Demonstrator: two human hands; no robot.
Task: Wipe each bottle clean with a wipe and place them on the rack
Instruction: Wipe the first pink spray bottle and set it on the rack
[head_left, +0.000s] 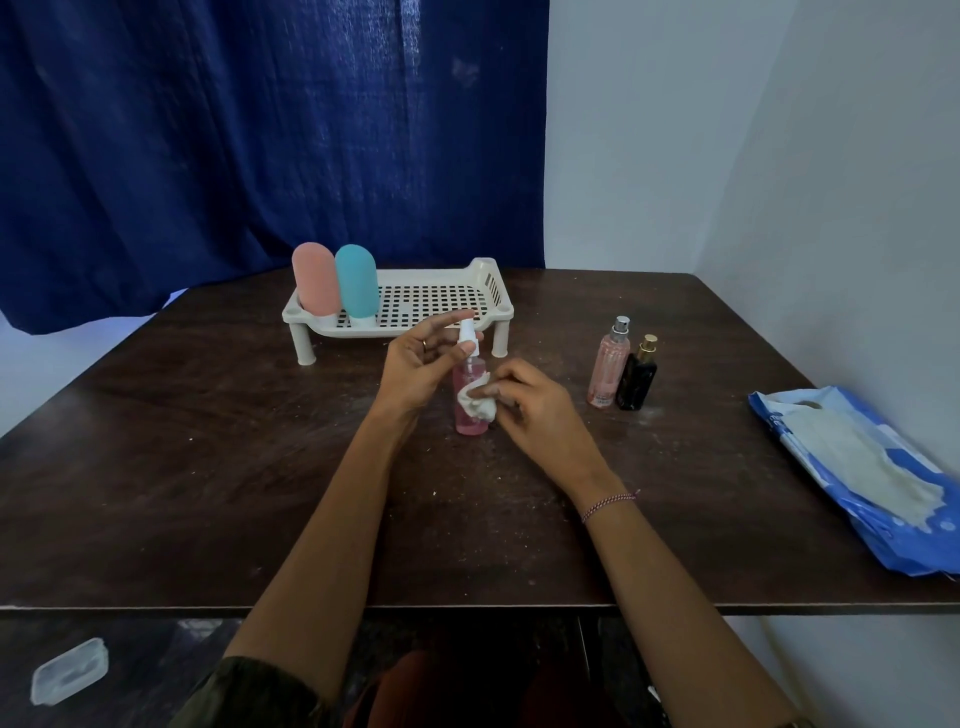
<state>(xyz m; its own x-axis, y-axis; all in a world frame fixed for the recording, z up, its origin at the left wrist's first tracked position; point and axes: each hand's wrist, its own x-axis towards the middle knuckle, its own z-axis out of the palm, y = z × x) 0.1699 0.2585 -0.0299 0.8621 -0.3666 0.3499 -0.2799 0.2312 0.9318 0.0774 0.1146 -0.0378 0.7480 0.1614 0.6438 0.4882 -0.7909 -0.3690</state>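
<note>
L hand (426, 358) pinches the white pump top of the pink spray bottle (470, 422), thumb on one side, fingers on the other, index sticking out past the nozzle. R hand (535, 410) has fingers curled round a balled white wipe (475, 406) and presses it against the bottle's mid body. Bottle is upright at table (208, 467) centre, just in front of the rack (441, 299); can't tell if its base touches the tabletop.

Rack is at the far side. A pink capsule bottle (314, 280) and a teal capsule bottle (356, 280) stand side by side on its L end.

To the R of the hands, a clear pink perfume bottle (608, 370) and a black bottle (638, 383) w/ gold cap stand touching on the table. Blue wipes pack (857, 467) lies open at the R edge.
</note>
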